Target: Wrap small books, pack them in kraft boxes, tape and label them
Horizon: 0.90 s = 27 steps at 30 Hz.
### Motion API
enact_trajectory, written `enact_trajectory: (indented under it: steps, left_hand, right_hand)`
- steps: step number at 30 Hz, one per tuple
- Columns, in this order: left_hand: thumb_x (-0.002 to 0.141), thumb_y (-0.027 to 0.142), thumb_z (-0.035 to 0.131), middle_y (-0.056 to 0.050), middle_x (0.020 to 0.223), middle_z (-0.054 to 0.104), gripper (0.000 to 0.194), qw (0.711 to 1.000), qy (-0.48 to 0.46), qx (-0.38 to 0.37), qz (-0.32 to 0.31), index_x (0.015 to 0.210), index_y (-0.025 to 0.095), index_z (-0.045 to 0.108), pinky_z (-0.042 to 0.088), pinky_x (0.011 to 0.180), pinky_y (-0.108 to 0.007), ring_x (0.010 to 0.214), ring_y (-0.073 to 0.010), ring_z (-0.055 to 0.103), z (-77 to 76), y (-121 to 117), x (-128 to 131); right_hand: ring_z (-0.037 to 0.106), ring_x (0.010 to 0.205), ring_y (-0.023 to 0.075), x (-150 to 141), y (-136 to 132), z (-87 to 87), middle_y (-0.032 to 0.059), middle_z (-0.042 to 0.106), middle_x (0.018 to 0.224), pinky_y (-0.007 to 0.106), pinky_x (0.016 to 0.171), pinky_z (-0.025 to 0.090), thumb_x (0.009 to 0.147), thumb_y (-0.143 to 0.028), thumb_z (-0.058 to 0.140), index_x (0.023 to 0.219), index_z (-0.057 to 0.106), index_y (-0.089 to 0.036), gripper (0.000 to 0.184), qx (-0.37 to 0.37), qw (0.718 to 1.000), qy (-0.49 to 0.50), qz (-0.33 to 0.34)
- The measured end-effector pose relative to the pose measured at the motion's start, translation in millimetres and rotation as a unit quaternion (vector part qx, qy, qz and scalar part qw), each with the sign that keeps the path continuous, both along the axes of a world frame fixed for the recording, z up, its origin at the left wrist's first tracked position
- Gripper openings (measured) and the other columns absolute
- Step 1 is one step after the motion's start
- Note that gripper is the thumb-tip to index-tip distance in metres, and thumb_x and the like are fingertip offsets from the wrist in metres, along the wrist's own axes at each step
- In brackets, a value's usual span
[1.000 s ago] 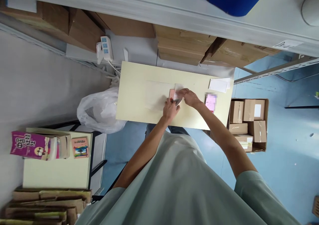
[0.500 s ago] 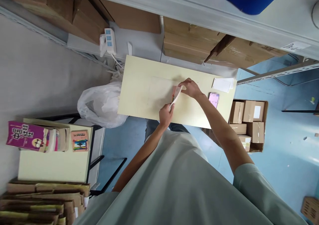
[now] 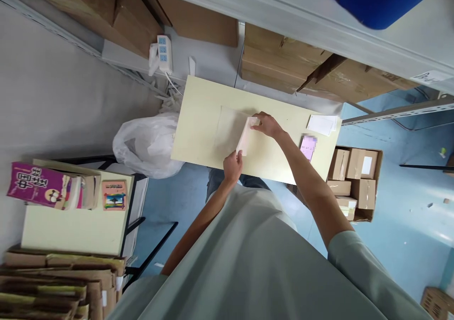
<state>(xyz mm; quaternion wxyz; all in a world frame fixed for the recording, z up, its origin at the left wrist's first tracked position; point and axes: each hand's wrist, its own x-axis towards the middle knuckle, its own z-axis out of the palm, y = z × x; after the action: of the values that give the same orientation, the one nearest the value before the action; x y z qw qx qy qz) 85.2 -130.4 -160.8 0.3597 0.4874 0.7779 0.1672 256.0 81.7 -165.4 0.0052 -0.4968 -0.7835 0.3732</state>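
On the cream tabletop (image 3: 276, 154), a thin pale booklet (image 3: 245, 133) stands tilted between my two hands. My left hand (image 3: 233, 166) pinches its near end, thumb uppermost. At the far end, my right hand (image 3: 266, 123) grips the corner between thumb and fingers. Beneath the booklet and to its left lies a clear plastic sheet (image 3: 227, 127), flat on the table. A pinkish tint shows on the booklet's side; any print on it is too faint to read.
A phone (image 3: 308, 146) and white cards (image 3: 321, 124) lie at the table's right end. A plastic bag (image 3: 147, 147) hangs by the left edge. Books (image 3: 39, 185) rest on a side table. A carton of small boxes (image 3: 378, 187) stands at right, and a shelf (image 3: 283, 24) crosses above.
The booklet was low on the sheet with a leaf lifted; now it is raised and tilted. My left hand has moved toward me to its near end. The view has shifted slightly.
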Motion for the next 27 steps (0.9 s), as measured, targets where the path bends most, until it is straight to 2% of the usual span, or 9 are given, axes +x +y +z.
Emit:
enact_trajectory:
  steps: [4, 7, 10, 12, 14, 17, 20, 23, 27]
  left_hand:
    - [0.112, 0.042, 0.045, -0.017, 0.096, 0.083, 0.042, 0.998, 0.024, -0.046, 0.019, 0.090, 0.019, 0.073, 0.054, 0.085, -0.033, 0.094, -0.0287, 0.080, -15.4, 5.1, -12.7]
    - [0.110, 0.043, 0.045, -0.014, 0.089, 0.082, 0.042, 0.997, 0.012, -0.067, 0.030, 0.086, 0.021, 0.072, 0.056, 0.086, -0.033, 0.089, -0.0273, 0.079, -28.3, 9.6, -22.0]
    - [0.107, 0.045, 0.050, -0.011, 0.079, 0.079, 0.039, 0.997, 0.004, -0.076, 0.024, 0.081, 0.023, 0.070, 0.058, 0.086, -0.036, 0.084, -0.0277, 0.077, -34.7, 13.3, -30.7]
    - [0.102, 0.049, 0.059, -0.013, 0.082, 0.079, 0.034, 0.996, 0.018, -0.081, 0.030, 0.083, 0.023, 0.070, 0.060, 0.088, -0.042, 0.087, -0.0316, 0.077, -33.8, 16.5, -36.8]
    - [0.095, 0.046, 0.070, -0.019, 0.098, 0.079, 0.027, 0.997, 0.052, -0.055, 0.034, 0.097, 0.020, 0.071, 0.060, 0.093, -0.049, 0.098, -0.0376, 0.076, -30.3, 22.1, -43.6]
    - [0.092, 0.028, 0.072, -0.027, 0.133, 0.069, 0.043, 0.995, 0.084, 0.049, -0.026, 0.131, 0.011, 0.064, 0.055, 0.113, -0.055, 0.130, -0.0424, 0.067, -25.1, 37.4, -55.7]
    - [0.094, 0.011, 0.058, -0.027, 0.159, 0.053, 0.060, 0.984, 0.054, 0.107, -0.133, 0.154, 0.009, 0.050, 0.044, 0.129, -0.052, 0.154, -0.0378, 0.051, -24.9, 58.5, -68.0]
    - [0.092, 0.005, 0.053, -0.022, 0.170, 0.044, 0.070, 0.975, 0.025, 0.093, -0.200, 0.161, 0.013, 0.045, 0.046, 0.129, -0.048, 0.157, -0.0336, 0.050, -28.9, 76.8, -76.1]
    - [0.090, 0.002, 0.050, -0.020, 0.169, 0.049, 0.069, 0.968, 0.030, 0.083, -0.235, 0.158, 0.012, 0.051, 0.043, 0.132, -0.044, 0.159, -0.0305, 0.048, -33.0, 84.9, -77.2]
  right_hand:
    - [0.073, 0.101, 0.0252, -24.6, -6.5, -5.0, 0.0118, 0.075, 0.124, 0.037, 0.099, 0.056, 0.107, -0.025, 0.066, 0.124, 0.082, -0.019, 0.024, 0.023, 1.000, -0.010, -0.012]
    - [0.073, 0.106, 0.0250, -39.4, -13.5, -10.8, 0.0122, 0.074, 0.126, 0.036, 0.101, 0.056, 0.108, -0.020, 0.059, 0.117, 0.084, -0.020, 0.026, 0.036, 0.998, -0.021, -0.039]
    - [0.073, 0.106, 0.0260, -47.1, -20.1, -18.3, 0.0139, 0.070, 0.131, 0.038, 0.100, 0.058, 0.106, -0.019, 0.058, 0.112, 0.083, -0.018, 0.025, 0.026, 0.995, -0.055, -0.084]
    - [0.073, 0.107, 0.0275, -49.5, -23.4, -23.5, 0.0150, 0.068, 0.136, 0.041, 0.101, 0.059, 0.106, -0.020, 0.058, 0.115, 0.081, -0.018, 0.025, 0.019, 0.991, -0.074, -0.111]
    - [0.074, 0.111, 0.0302, -51.3, -26.1, -27.8, 0.0164, 0.065, 0.141, 0.045, 0.103, 0.060, 0.106, -0.023, 0.055, 0.126, 0.077, -0.019, 0.030, 0.016, 0.988, -0.083, -0.129]
    - [0.075, 0.114, 0.0354, -53.1, -31.9, -31.0, 0.0192, 0.058, 0.152, 0.053, 0.101, 0.063, 0.105, -0.027, 0.053, 0.148, 0.063, -0.022, 0.045, 0.033, 0.984, -0.059, -0.167]
    - [0.078, 0.109, 0.0342, -50.4, -46.3, -28.4, 0.0208, 0.050, 0.161, 0.053, 0.092, 0.066, 0.104, -0.030, 0.052, 0.161, 0.047, -0.026, 0.058, 0.063, 0.974, 0.002, -0.218]
    - [0.077, 0.112, 0.0315, -41.2, -73.1, -23.1, 0.0225, 0.050, 0.160, 0.048, 0.090, 0.067, 0.107, -0.039, 0.050, 0.162, 0.043, -0.024, 0.057, 0.061, 0.964, 0.036, -0.257]
    - [0.078, 0.108, 0.0276, -28.2, -116.0, -23.3, 0.0216, 0.060, 0.148, 0.044, 0.092, 0.067, 0.103, -0.047, 0.059, 0.151, 0.054, -0.021, 0.055, -0.021, 0.937, 0.118, -0.327]
